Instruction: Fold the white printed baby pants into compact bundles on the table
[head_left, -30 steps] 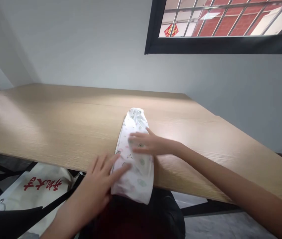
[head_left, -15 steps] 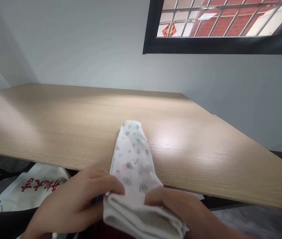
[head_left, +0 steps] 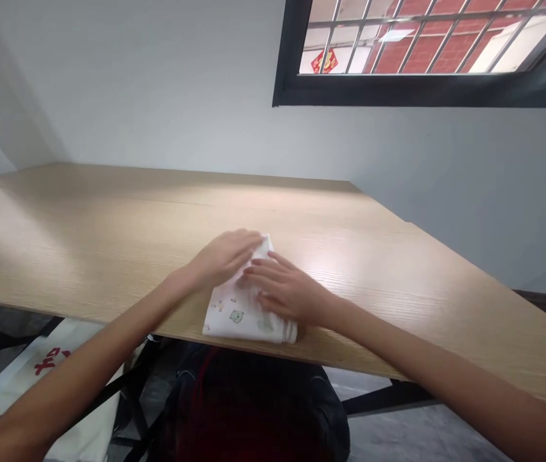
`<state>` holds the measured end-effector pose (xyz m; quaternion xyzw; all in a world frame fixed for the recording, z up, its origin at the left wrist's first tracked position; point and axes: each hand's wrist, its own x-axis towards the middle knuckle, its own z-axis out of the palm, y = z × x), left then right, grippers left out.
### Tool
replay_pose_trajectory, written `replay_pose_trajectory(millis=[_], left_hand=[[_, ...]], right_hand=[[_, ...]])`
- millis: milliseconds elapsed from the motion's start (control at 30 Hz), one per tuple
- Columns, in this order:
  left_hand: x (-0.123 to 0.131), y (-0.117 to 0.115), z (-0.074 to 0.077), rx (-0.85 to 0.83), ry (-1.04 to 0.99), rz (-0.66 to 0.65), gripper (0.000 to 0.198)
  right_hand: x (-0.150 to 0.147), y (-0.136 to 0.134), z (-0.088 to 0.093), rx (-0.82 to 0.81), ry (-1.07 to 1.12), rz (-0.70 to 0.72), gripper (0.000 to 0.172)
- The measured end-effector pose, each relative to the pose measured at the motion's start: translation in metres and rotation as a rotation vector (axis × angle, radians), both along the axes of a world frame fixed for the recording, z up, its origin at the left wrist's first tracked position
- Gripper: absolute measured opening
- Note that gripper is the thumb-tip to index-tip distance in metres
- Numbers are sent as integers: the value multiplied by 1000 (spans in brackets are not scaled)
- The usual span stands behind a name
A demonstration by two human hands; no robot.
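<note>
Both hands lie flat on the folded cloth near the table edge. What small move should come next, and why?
Probably slide both palms outward to press the fold flat. The left hand covers the far end of the cloth, the right hand its middle, and the near end by the table edge looks thick with layers, so it may spring open.

Your left hand lies flat on the far end of a folded white cloth with small printed figures, fingers pointing right. Your right hand presses palm-down on the cloth's right side, fingertips just beside those of the left. The cloth sits at the near edge of a wooden table. Below the table on the left lies a white bag with red characters. A dark-framed window sits far right in the wall.
</note>
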<state>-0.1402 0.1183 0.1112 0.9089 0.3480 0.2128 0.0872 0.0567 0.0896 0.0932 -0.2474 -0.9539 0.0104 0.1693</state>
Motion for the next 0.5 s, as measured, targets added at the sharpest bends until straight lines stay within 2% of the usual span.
replay_pose_trajectory(millis=[67, 100, 167, 233, 267, 333, 400, 433, 500], left_hand=[[9, 17, -7, 62, 238, -107, 36], [12, 28, -9, 95, 316, -78, 36], [15, 48, -9, 154, 352, 75, 39], [11, 52, -2, 200, 315, 213, 44], [7, 45, 3, 212, 301, 235, 46], [-5, 16, 11, 135, 276, 175, 45], [-18, -27, 16, -109, 237, 56, 41], [-26, -50, 16, -263, 211, 27, 41], [-40, -91, 12, -465, 147, 2, 51]], right_hand=[[-1, -14, -4, -61, -88, 14, 42], [0, -19, -4, -105, -129, 12, 44], [2, -27, 0, -154, -191, -11, 46], [6, -33, 5, -107, -199, -48, 49], [9, -36, 6, -67, -190, -62, 53], [15, -42, 4, -8, -174, -57, 72], [22, -47, -2, 23, -168, -25, 83], [24, -50, -4, 40, -155, -8, 80], [29, -57, -7, 56, -83, 33, 57]])
